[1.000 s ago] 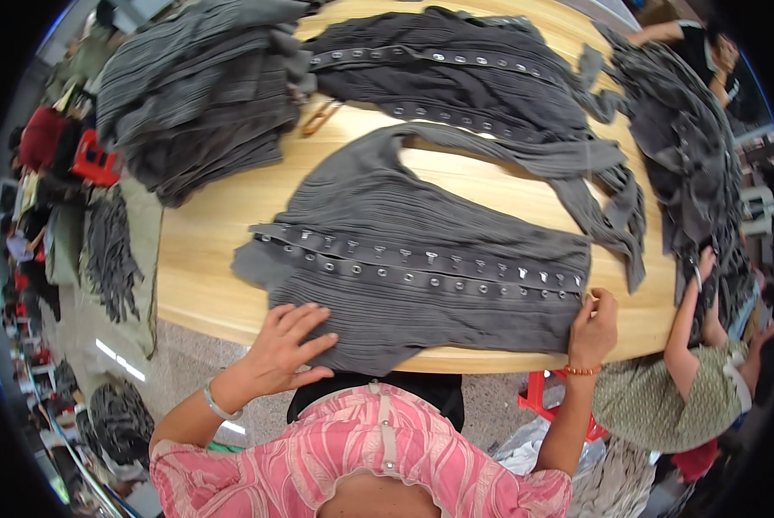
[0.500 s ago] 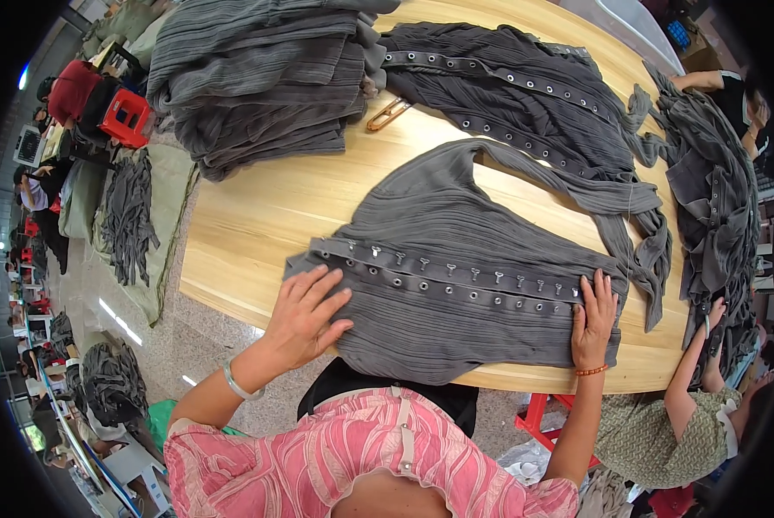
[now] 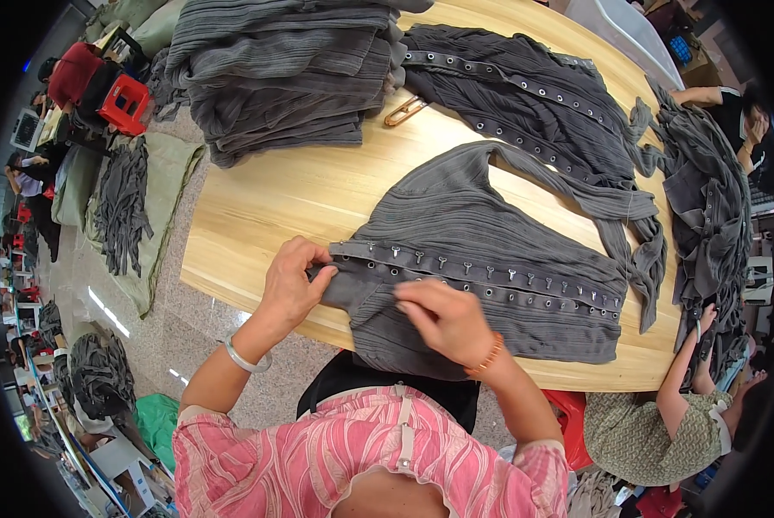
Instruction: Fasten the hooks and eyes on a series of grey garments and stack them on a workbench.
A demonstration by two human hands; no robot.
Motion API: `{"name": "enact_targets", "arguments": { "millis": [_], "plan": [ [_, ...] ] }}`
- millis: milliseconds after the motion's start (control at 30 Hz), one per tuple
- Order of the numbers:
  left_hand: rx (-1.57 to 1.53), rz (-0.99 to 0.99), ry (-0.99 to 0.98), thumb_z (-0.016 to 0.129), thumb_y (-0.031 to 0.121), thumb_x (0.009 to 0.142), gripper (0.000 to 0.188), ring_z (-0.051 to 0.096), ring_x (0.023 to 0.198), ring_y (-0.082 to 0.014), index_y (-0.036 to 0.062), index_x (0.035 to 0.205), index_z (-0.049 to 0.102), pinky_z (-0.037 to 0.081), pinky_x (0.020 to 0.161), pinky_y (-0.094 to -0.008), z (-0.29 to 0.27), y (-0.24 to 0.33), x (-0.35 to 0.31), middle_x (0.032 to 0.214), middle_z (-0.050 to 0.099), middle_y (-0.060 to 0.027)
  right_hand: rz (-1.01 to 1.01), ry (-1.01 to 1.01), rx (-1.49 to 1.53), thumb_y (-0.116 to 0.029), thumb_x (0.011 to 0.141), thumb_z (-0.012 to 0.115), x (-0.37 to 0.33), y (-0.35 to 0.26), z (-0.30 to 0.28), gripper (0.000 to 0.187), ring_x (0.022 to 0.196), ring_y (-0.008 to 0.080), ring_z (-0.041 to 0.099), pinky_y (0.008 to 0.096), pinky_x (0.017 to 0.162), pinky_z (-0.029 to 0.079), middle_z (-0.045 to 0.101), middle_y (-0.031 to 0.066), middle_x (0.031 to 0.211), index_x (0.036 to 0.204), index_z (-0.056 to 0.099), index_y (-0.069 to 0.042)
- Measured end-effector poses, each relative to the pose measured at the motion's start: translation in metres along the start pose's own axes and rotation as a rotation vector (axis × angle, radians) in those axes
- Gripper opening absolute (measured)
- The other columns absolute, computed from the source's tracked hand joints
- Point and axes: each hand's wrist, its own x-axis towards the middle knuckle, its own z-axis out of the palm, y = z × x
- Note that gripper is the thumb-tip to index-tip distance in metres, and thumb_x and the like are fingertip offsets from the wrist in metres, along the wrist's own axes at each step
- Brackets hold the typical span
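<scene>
A dark grey pleated garment (image 3: 491, 250) with a row of metal fasteners and eyelets lies flat on the wooden table (image 3: 318, 186). My left hand (image 3: 292, 281) pinches the garment's left end at the fastener strip. My right hand (image 3: 443, 321) rests on the lower part of the cloth just right of it, fingers curled onto the fabric. A silver bangle sits on my left wrist and a beaded bracelet on my right.
A tall stack of folded grey garments (image 3: 283, 69) sits at the far left of the table. Another garment (image 3: 534, 95) is spread behind, a wooden clip (image 3: 404, 110) beside it. More garments (image 3: 707, 207) hang off the right edge, where a seated person (image 3: 663, 414) reaches up.
My right hand has swept from the garment's right end to its left part. My left hand went from lying flat on the cloth to pinching the fastener strip's end.
</scene>
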Motion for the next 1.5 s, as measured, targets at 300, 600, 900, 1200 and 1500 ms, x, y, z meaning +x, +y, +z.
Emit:
{"name": "enact_targets", "arguments": {
  "millis": [300,600,900,1200,1500],
  "plan": [
    [0.166,0.441,0.085,0.073,-0.001,0.072,0.021,0.058,0.086,-0.029,0.0056,0.089,0.062,0.043,0.076,-0.0386,-0.004,0.011,-0.027,0.093,0.062,-0.0083,0.003,-0.045,-0.005,-0.011,0.085,0.071,0.049,-0.003,0.051,0.038,0.072,0.025,0.066,0.0339,0.066,0.054,0.066,0.0112,0.11,0.122,0.063,-0.007],
    [-0.6,-0.22,-0.085,0.062,0.01,0.095,0.027,0.055,0.084,-0.0042,-0.0006,0.12,0.055,0.046,0.072,-0.0205,-0.012,-0.001,-0.012,0.098,0.063,-0.0021,-0.086,-0.112,-0.012,-0.012,0.085,0.07,0.038,-0.012,0.043,0.012,0.073,0.0268,0.065,0.0368,0.061,0.053,0.061,0.0073,0.089,0.095,0.07,-0.006],
    [-0.083,-0.098,-0.296,0.074,0.005,0.083,0.027,0.049,0.068,-0.0047,-0.0023,0.107,0.063,0.042,0.06,-0.0198,-0.005,-0.005,0.04,0.091,0.052,-0.004,-0.057,-0.14,0.023,-0.012,0.088,0.068,0.034,-0.015,0.042,0.011,0.071,0.0276,0.066,0.037,0.06,0.053,0.061,0.0074,0.088,0.098,0.069,-0.006],
    [-0.263,-0.198,-0.294,0.071,-0.001,0.083,0.019,0.047,0.058,-0.0016,-0.0013,0.101,0.066,0.037,0.05,-0.0205,-0.008,0.004,0.037,0.068,0.058,0.004,0.003,-0.078,0.068,-0.01,0.088,0.067,0.048,-0.006,0.051,0.01,0.075,0.033,0.065,0.0415,0.064,0.052,0.064,0.0118,0.088,0.094,0.062,-0.004],
    [-0.561,-0.428,-0.421,0.062,0.001,0.093,0.016,0.058,0.075,-0.0032,-0.0052,0.106,0.07,0.048,0.066,-0.0196,-0.01,-0.003,0.031,0.086,0.069,0.0008,0.104,0.013,0.108,-0.011,0.087,0.069,0.059,0.003,0.06,0.012,0.077,0.0335,0.067,0.0409,0.066,0.053,0.067,0.0145,0.089,0.093,0.064,-0.002]
  ]
}}
